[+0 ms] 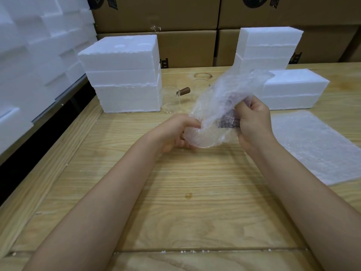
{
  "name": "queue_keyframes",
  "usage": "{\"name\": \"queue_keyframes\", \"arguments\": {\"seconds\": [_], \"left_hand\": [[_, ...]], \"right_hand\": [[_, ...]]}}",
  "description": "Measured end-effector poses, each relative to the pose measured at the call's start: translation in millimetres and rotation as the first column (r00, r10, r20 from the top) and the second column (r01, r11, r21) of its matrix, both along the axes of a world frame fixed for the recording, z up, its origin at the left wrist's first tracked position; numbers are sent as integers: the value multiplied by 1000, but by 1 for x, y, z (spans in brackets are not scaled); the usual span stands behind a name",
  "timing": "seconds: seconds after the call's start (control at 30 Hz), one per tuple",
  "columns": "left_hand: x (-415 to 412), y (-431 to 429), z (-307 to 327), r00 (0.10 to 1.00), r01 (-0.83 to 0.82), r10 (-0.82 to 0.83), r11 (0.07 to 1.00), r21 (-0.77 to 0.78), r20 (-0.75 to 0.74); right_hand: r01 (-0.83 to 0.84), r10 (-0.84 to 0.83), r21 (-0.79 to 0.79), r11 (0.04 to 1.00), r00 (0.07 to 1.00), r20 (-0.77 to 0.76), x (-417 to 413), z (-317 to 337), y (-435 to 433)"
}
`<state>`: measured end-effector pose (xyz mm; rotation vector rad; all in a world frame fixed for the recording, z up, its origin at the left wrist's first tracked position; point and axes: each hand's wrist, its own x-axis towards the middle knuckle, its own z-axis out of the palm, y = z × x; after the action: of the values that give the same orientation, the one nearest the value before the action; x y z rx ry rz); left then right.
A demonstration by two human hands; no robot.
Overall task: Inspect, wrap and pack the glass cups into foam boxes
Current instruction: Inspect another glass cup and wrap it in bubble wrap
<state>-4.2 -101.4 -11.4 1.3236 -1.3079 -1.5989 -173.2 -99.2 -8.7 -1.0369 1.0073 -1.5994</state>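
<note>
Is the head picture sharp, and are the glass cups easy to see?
Head view: soft, with wide-angle bending at the edges; the foam boxes look nearly blown out; the bare glass cup almost vanishes against the table; no harsh shadows.

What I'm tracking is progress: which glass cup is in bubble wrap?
The cup gripped by the left hand and right hand: bubble wrap is bunched around it. The brown-handled cup and its neighbour stand bare on the table.
</note>
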Motion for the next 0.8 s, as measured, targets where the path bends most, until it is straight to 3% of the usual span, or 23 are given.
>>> {"name": "queue_keyframes", "arguments": {"seconds": [0.1, 0.2, 0.4, 0.53, 0.6, 0.8], "left_hand": [[-6, 0, 0, 998, -48, 49, 998, -39, 41], [-13, -1, -3, 983, -87, 110, 984, -156, 146], [-20, -2, -13, 904, -167, 308, 892, -420, 296], [-16, -5, -16, 892, -232, 379, 851, -470, 245], [-17, -4, -14, 916, -224, 352, 848, -480, 195], [-14, 6, -4, 998, -63, 55, 916, -397, -32]], "right_hand": [[-52, 51, -40, 998, 998, -35, 1, 1, 2], [-70, 61, -39, 997, 979, -193, -2, 4, 5], [-202, 188, 37, 979, 806, -561, -3, 4, 9], [-324, 410, 254, 911, 652, -638, -3, 1, 11], [-342, 423, 258, 904, 622, -659, -1, 0, 12], [-74, 188, 194, 978, 713, -676, 10, -13, 0]]}}
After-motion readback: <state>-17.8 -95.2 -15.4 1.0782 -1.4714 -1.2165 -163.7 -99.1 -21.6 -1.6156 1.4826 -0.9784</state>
